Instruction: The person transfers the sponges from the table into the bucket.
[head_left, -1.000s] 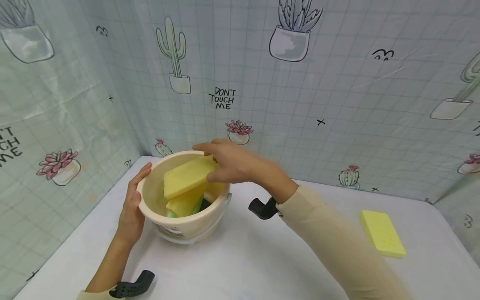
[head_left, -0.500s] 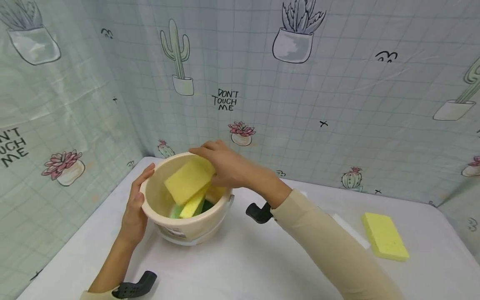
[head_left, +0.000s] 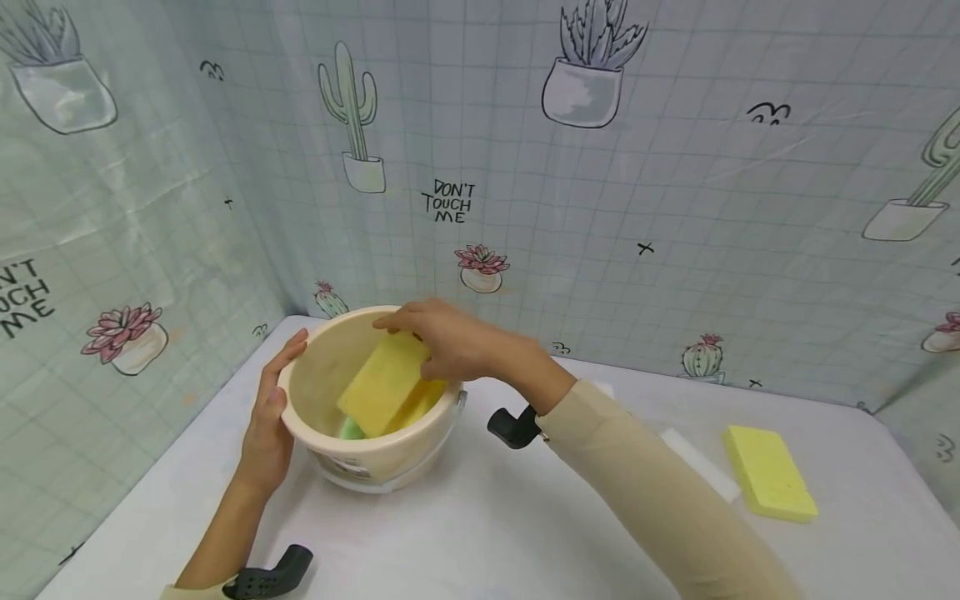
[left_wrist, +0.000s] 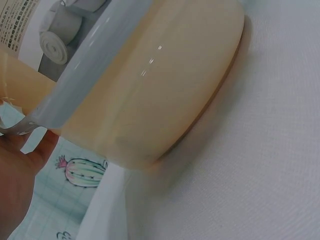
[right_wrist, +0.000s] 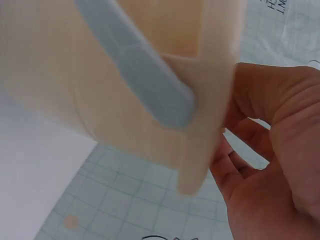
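I count one cream bucket (head_left: 405, 457) on the tabletop (head_left: 525, 525). The right hand (head_left: 446, 342) pinches one yellow sponge (head_left: 382, 387), tilted inside the bucket's mouth; one yellow piece (head_left: 423, 404) and a green bit (head_left: 350, 429) show beside it. The left hand (head_left: 268, 417) touches the bucket's left side; whether it grips, I can't tell. One loose sponge (head_left: 771, 472) lies well apart.

"DON'T TOUCH ME" (head_left: 448, 201) on bkgd cloth (head_left: 540, 200); label (left_wrist: 37, 37) on bucket (left_wrist: 175, 70): sm. print, illegible.
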